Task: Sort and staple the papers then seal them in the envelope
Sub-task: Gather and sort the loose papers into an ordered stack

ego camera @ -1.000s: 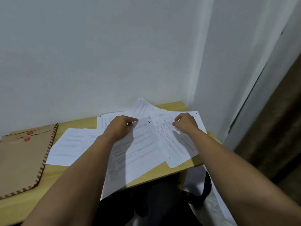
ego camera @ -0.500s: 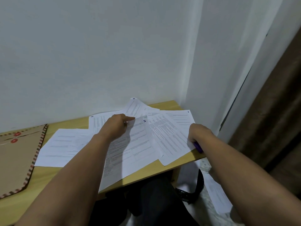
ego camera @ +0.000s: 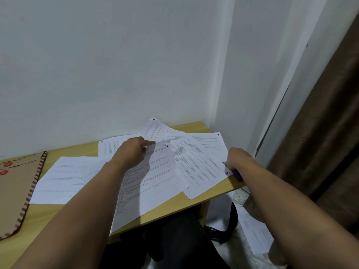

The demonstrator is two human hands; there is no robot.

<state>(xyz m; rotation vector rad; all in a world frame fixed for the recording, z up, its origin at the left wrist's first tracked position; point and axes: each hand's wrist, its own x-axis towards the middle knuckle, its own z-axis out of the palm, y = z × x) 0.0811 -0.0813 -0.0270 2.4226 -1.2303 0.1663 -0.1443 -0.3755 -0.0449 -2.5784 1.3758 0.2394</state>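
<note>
Several printed white sheets lie fanned over a small wooden table (ego camera: 171, 206). My left hand (ego camera: 134, 152) pinches the top edge of the sheet marked 1 (ego camera: 155, 181), lifting that edge a little. My right hand (ego camera: 238, 160) rests at the table's right edge on the corner of the sheet marked 2 (ego camera: 198, 167), closed around a purple object (ego camera: 238, 174) of which only the tip shows. A brown envelope (ego camera: 13, 191) with a striped border and red closure discs lies at the far left. No stapler can be made out.
White walls meet in a corner right behind the table. A brown curtain (ego camera: 320, 142) hangs on the right. Below the table's right edge, a loose printed sheet (ego camera: 254, 230) and a black strap (ego camera: 231, 226) lie on the floor. My dark-clothed legs are under the table.
My right hand moved from the middle of the papers to the table's right edge and closed on a purple object. My left hand stayed on sheet 1. The view swung slightly right.
</note>
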